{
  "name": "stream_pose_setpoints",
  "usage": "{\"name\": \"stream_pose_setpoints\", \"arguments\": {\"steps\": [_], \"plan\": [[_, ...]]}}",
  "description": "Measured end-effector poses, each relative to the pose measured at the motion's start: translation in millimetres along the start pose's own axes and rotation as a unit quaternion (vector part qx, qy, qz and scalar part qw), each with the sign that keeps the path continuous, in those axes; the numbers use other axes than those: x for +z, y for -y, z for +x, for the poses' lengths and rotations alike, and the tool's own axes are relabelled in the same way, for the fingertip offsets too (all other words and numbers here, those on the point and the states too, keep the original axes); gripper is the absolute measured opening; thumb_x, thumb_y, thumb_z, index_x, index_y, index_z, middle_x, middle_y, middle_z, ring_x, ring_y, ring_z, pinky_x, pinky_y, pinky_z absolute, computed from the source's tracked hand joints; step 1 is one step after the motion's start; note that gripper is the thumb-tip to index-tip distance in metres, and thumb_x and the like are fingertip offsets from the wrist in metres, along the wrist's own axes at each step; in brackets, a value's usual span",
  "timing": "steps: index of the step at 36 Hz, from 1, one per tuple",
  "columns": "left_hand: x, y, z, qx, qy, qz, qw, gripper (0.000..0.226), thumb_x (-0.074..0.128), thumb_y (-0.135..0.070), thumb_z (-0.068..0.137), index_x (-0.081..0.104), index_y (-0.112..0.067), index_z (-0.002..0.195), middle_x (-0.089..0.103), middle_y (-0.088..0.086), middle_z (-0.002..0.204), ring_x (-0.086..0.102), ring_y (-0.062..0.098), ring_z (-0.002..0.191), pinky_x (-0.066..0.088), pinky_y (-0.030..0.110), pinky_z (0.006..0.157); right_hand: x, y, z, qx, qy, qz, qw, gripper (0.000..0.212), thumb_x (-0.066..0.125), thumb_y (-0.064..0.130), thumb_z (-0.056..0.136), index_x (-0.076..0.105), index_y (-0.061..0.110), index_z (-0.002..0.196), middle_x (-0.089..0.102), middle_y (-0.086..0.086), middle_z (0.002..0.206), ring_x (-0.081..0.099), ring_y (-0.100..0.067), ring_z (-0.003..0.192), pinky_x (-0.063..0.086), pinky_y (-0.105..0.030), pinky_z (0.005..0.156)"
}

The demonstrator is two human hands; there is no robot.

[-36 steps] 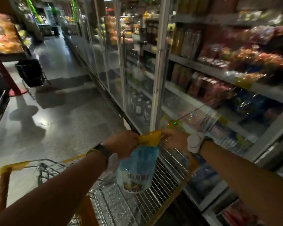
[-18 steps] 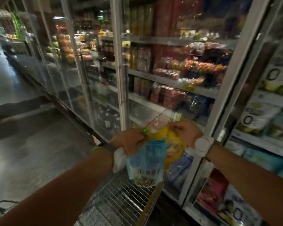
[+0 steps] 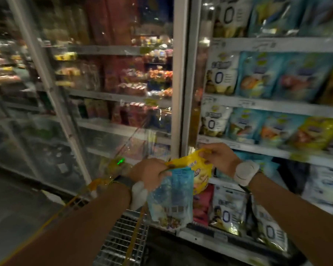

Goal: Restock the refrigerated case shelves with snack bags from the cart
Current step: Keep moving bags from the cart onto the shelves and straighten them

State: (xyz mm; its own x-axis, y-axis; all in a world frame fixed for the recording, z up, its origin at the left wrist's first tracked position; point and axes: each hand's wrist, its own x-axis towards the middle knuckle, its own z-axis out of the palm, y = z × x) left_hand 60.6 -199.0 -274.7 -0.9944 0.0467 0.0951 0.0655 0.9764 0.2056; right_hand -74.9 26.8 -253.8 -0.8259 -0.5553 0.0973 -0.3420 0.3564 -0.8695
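Snack bags, 2 of them, hang over the wire cart [image 3: 123, 239]: left hand [image 3: 150, 174] grips the blue bag [image 3: 171, 198], right hand [image 3: 217, 157] pinches the yellow bag [image 3: 197, 169]. Separating them seems underway; next, shelving beside matching bags on the case shelf [image 3: 267, 150].

View has swung right since a second ago: aisle floor and far baskets gone from sight, open case section with white and blue bag rows [image 3: 261, 73] now fills the right half. Cart [image 3: 123, 242] mostly dropped below frame; only a wire corner left. Right hand [image 3: 217, 156] has risen and drawn apart from left hand [image 3: 150, 173], pulling the yellow bag [image 3: 198, 169] up and clear behind the blue bag [image 3: 171, 198], which hung alone in view before.
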Motion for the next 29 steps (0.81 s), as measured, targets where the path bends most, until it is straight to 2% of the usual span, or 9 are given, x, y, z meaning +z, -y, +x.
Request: {"name": "stream_pose_setpoints", "arguments": {"steps": [3,5,7,9,13,16,20,25,29], "plan": [[7.1,-24.5,27.2,0.010,0.027,0.028,0.999,0.044,0.040,-0.047,0.104,0.068,-0.014,0.115,0.063,0.005,0.114,0.059,0.025,0.104,0.045,0.035,0.089,-27.0,-19.4,-9.7,-0.025,-0.021,-0.047,0.998,0.025,0.070,0.012,0.088,0.071,0.037,0.084,0.070,-0.001,0.094,0.067,-0.028,0.096,0.054,-0.048,0.088],[12.5,-38.3,37.4,0.025,0.029,0.035,0.999,0.039,0.041,-0.042,0.105,0.068,-0.015,0.110,0.063,0.004,0.112,0.059,0.025,0.101,0.046,0.035,0.086,-38.0,-25.0,-15.1,-0.036,-0.010,-0.101,0.994,0.018,0.071,0.014,0.088,0.071,0.032,0.086,0.069,0.003,0.092,0.066,-0.021,0.095,0.053,-0.034,0.086],[23.4,-54.9,55.0,0.037,0.032,0.055,0.997,0.038,0.040,-0.043,0.105,0.067,-0.017,0.107,0.064,0.004,0.110,0.060,0.025,0.100,0.044,0.033,0.081,-54.1,-34.5,-24.0,-0.029,-0.009,-0.150,0.988,0.008,0.070,0.016,0.088,0.073,0.023,0.091,0.068,0.006,0.090,0.064,-0.010,0.089,0.047,-0.013,0.075],[36.0,-76.9,74.7,0.052,0.035,0.071,0.995,0.038,0.040,-0.043,0.105,0.067,-0.017,0.109,0.064,0.003,0.111,0.060,0.025,0.101,0.043,0.032,0.080,-75.4,-47.9,-33.9,-0.020,-0.012,-0.191,0.981,0.006,0.070,0.019,0.088,0.074,0.023,0.092,0.068,0.006,0.088,0.062,0.000,0.080,0.043,-0.004,0.068],[50.8,-102.7,98.5,0.084,0.050,0.072,0.993,0.037,0.040,-0.045,0.104,0.066,-0.019,0.112,0.066,0.003,0.113,0.061,0.025,0.103,0.047,0.035,0.085,-99.1,-69.8,-42.2,0.023,0.015,-0.321,0.947,0.012,0.064,0.040,0.089,0.071,0.033,0.096,0.069,0.010,0.090,0.066,-0.014,0.091,0.052,-0.031,0.075],[65.1,-117.2,116.3,0.109,0.078,0.073,0.988,0.041,0.037,-0.048,0.104,0.065,-0.021,0.118,0.066,0.001,0.119,0.063,0.025,0.104,0.051,0.040,0.087,-112.1,-77.1,-46.7,0.053,0.037,-0.430,0.901,0.022,0.058,0.050,0.088,0.070,0.034,0.098,0.068,0.010,0.094,0.064,-0.016,0.086,0.054,-0.034,0.072],[75.6,-148.3,139.2,0.132,0.119,0.090,0.980,0.040,0.036,-0.044,0.105,0.064,-0.018,0.118,0.064,0.004,0.116,0.061,0.028,0.103,0.049,0.039,0.085,-127.4,-99.1,-44.9,0.076,0.062,-0.495,0.863,0.024,0.047,0.048,0.086,0.065,0.033,0.086,0.065,0.006,0.088,0.059,-0.018,0.076,0.056,-0.037,0.068],[96.0,-168.7,168.8,0.153,0.144,0.071,0.975,0.043,0.032,-0.055,0.100,0.061,-0.028,0.117,0.066,0.002,0.113,0.063,0.027,0.094,0.056,0.042,0.080,-137.3,-127.7,-37.4,0.056,0.078,-0.503,0.859,0.020,0.049,0.030,0.092,0.064,0.039,0.102,0.064,0.007,0.098,0.062,-0.020,0.088,0.051,-0.032,0.069],[103.0,-185.4,188.0,0.167,0.185,0.094,0.964,0.037,0.036,-0.043,0.106,0.062,-0.018,0.114,0.064,0.007,0.110,0.061,0.028,0.094,0.052,0.045,0.084,-146.3,-149.9,-30.7,0.069,0.078,-0.492,0.864,0.021,0.046,0.032,0.097,0.067,0.032,0.098,0.066,0.002,0.098,0.063,-0.024,0.088,0.049,-0.032,0.068]]}}
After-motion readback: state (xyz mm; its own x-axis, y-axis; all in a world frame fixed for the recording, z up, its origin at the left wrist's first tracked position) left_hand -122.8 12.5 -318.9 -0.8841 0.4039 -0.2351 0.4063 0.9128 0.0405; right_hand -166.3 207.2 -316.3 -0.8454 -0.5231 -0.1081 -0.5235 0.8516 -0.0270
